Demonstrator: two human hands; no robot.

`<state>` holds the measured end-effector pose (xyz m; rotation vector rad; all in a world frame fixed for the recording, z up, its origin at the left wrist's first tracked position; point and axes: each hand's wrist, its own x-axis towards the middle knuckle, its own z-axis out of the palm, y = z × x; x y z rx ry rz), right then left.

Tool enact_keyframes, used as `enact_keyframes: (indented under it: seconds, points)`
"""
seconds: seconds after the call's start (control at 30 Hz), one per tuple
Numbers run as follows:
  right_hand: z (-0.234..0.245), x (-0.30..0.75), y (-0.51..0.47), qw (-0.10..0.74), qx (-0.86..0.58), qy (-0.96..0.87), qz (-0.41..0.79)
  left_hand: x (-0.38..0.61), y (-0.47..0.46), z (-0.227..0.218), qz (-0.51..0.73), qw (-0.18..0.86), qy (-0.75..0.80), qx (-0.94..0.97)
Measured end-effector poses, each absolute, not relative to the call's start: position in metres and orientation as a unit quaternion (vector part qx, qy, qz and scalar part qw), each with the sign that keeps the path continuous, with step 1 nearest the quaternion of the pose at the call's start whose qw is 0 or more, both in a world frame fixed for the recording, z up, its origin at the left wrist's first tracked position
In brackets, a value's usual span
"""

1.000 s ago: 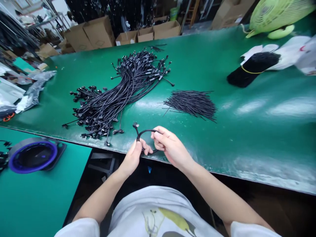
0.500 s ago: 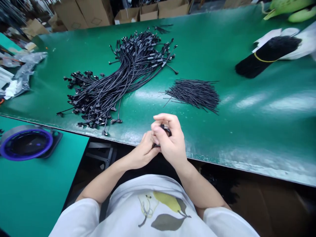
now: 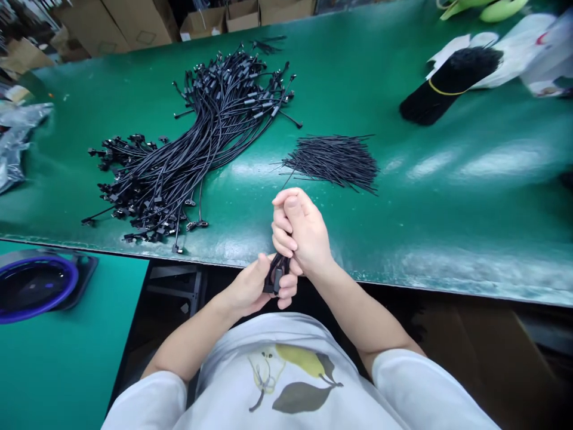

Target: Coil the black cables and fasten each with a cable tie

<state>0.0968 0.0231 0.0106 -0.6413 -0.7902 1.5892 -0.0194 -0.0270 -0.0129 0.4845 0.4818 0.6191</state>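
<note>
A black cable (image 3: 278,279), bundled into short loops with a connector block at its lower end, is held in front of my shirt at the table's edge. My left hand (image 3: 253,283) is closed around the lower part, its thumb raised. Just above, my right hand (image 3: 299,233) curls in a fist around the upper part, whose end is hidden by the fingers. Beyond my right hand lies a pile of thin black ties (image 3: 333,161). A large heap of black cables with connectors (image 3: 197,143) spreads to the left.
On the green table (image 3: 430,227), a thick black bundle with a yellow band (image 3: 447,86) rests on white plastic at right. A purple-rimmed round device (image 3: 38,289) sits on the lower left surface. Cardboard boxes (image 3: 134,27) stand behind the table, and plastic wrapping (image 3: 20,140) lies far left.
My left hand has turned, showing the cable's loops and connector below. My right hand has closed into a fist above it. The view has shifted slightly to the right.
</note>
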Motion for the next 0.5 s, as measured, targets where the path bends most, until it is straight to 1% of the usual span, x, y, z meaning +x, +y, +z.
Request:
enact_keyframes:
  seconds: [0.13,0.23,0.3,0.5]
  points:
    - [0.011,0.109,0.027,0.511,-0.195,-0.341,0.764,-0.018,-0.027,-0.009,0.262,0.915,0.239,0.191]
    - [0.01,0.119,0.027,0.457,-0.14,-0.381,0.791,-0.016,-0.026,-0.008,0.225,0.938,0.211,0.158]
    - [0.009,0.122,0.027,0.449,-0.124,-0.392,0.793,-0.014,-0.025,-0.008,0.215,0.943,0.199,0.156]
    - [0.003,0.126,0.032,0.474,-0.075,-0.364,0.799,-0.01,-0.021,-0.011,0.205,0.944,0.207,0.157]
